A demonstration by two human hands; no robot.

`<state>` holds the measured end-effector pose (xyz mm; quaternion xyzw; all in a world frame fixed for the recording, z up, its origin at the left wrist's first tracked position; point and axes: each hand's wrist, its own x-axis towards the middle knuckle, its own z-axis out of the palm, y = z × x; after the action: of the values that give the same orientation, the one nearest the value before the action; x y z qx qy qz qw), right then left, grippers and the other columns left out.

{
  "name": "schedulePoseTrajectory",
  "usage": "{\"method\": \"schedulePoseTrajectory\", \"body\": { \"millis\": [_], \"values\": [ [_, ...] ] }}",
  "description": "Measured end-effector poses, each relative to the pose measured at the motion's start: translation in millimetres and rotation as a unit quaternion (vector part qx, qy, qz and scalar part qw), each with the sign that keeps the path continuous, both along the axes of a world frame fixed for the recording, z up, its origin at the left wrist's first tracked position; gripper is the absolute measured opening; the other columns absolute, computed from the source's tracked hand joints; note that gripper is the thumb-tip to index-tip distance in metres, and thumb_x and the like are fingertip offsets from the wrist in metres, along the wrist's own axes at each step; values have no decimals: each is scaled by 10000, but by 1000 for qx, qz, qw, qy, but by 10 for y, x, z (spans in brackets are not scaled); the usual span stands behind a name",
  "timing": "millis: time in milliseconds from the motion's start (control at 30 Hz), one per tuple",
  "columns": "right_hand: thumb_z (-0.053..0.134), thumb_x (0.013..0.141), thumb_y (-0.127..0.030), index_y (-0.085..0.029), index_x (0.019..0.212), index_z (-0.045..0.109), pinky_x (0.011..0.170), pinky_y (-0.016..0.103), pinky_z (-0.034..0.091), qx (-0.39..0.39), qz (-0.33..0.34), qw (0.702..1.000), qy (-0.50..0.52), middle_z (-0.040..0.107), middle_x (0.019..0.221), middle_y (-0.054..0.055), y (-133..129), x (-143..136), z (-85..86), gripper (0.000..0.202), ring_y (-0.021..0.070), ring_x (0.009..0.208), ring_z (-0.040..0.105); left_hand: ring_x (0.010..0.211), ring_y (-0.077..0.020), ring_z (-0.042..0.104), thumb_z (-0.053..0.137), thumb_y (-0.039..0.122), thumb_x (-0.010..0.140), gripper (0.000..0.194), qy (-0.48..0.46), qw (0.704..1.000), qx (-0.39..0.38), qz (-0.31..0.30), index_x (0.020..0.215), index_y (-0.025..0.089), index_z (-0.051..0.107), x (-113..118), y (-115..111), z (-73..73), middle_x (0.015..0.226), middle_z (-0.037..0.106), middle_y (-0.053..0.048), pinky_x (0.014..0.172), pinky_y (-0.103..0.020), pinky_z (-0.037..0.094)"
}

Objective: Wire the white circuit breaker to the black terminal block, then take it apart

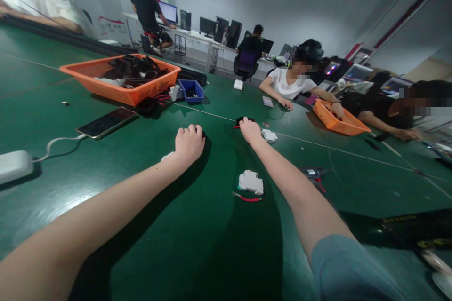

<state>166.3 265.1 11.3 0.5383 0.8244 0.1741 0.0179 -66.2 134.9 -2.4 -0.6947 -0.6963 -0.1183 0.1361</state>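
Note:
My left hand (pixel 189 143) is closed above the green table, its fingers curled under; a dark edge shows at the fingertips, but what they hold is hidden. Behind that wrist, a white piece (pixel 167 155) peeks out. Farther out, my right hand (pixel 250 130) has its fingers closed on a black part (pixel 242 120) with a bit of red at its side. Just right of it lies a white circuit breaker housing (pixel 270 135). Nearer to me, between my arms, lie another white circuit breaker housing (pixel 250 182) and a short red wire (pixel 249 199) with metal ends.
An orange basket (pixel 136 96) of black parts stands left, beside a small blue bin (pixel 191 91). A phone (pixel 108 122) is cabled to a white block (pixel 16 166). An electric screwdriver (pixel 314 174) lies by my right forearm. A co-worker reaches into another orange basket (pixel 348 124).

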Motion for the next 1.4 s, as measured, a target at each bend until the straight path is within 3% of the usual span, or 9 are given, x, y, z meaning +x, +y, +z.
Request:
{"method": "schedulePoseTrajectory", "body": {
  "millis": [167, 300, 533, 700, 833, 1000, 1133, 1267, 1400],
  "values": [
    [248, 1009, -158, -54, 1237, 515, 806, 373, 478, -13, -1, 1000, 10, 581, 1200, 262, -195, 23, 94, 367, 294, 998, 644, 1019, -326, 583, 377, 408, 976, 440, -7, 1000, -1, -8, 1229, 74, 511, 1, -20, 29, 1114, 596, -198, 862, -413, 384],
    [364, 1009, -272, -117, 1186, 544, 753, 329, 470, -44, -1, 999, 25, 651, 1128, 194, -537, 183, 172, 296, 282, 951, 659, 1016, -336, 581, 391, 398, 961, 436, -19, 1000, -7, -4, 1236, 79, 502, 7, -41, 35, 1131, 589, -202, 817, -405, 400],
    [601, 896, -319, -210, 927, 645, 586, 244, 401, -187, 32, 981, 41, 727, 870, 50, -1309, 666, 323, 122, 183, 726, 658, 1044, -362, 577, 347, 413, 971, 492, -63, 997, -46, 9, 1310, 70, 446, 22, -68, 64, 1177, 571, -231, 813, -415, 430],
    [591, 913, -369, -233, 879, 708, 566, 217, 410, -267, 78, 958, 62, 739, 812, -5, -1498, 815, 424, 182, 137, 676, 656, 1023, -378, 588, 331, 447, 979, 519, -68, 996, -53, 9, 1349, 97, 425, 22, -84, 53, 1183, 572, -223, 805, -451, 444],
    [561, 926, -426, -234, 837, 730, 620, 257, 431, -230, 82, 967, 75, 738, 805, 23, -1217, 775, 431, 271, 170, 709, 650, 1044, -381, 587, 334, 465, 985, 527, -65, 997, -46, 2, 1374, 120, 421, 8, -90, 30, 1188, 580, -220, 830, -465, 427],
    [504, 943, -376, -193, 883, 701, 764, 323, 457, -92, 37, 989, 112, 698, 948, 99, -495, 627, 352, 275, 233, 865, 629, 1037, -344, 611, 353, 500, 991, 466, -47, 997, -29, -50, 1242, 153, 537, -38, -32, 10, 1145, 634, -174, 913, -471, 370],
    [449, 958, -339, -166, 1002, 663, 887, 373, 456, -17, 15, 989, 147, 623, 1093, 148, 42, 489, 248, 279, 270, 1012, 589, 1097, -310, 598, 407, 531, 979, 496, -54, 994, -32, -90, 1338, 195, 470, -66, 40, -12, 1222, 642, -145, 962, -447, 352],
    [473, 940, -352, -149, 1107, 614, 955, 432, 440, 10, -6, 986, 166, 557, 1202, 183, 412, 389, 96, 298, 319, 1132, 529, 1134, -322, 567, 416, 522, 979, 496, -71, 993, -41, -83, 1357, 202, 442, -63, 51, -28, 1293, 608, -141, 886, -434, 409],
    [456, 946, -403, -122, 1231, 550, 964, 491, 430, 10, -29, 985, 167, 543, 1266, 213, 592, 343, -66, 411, 358, 1172, 498, 1124, -329, 557, 401, 486, 982, 462, -80, 993, -42, -81, 1340, 200, 454, -53, 25, -27, 1281, 596, -145, 864, -443, 421]
  ]
}}
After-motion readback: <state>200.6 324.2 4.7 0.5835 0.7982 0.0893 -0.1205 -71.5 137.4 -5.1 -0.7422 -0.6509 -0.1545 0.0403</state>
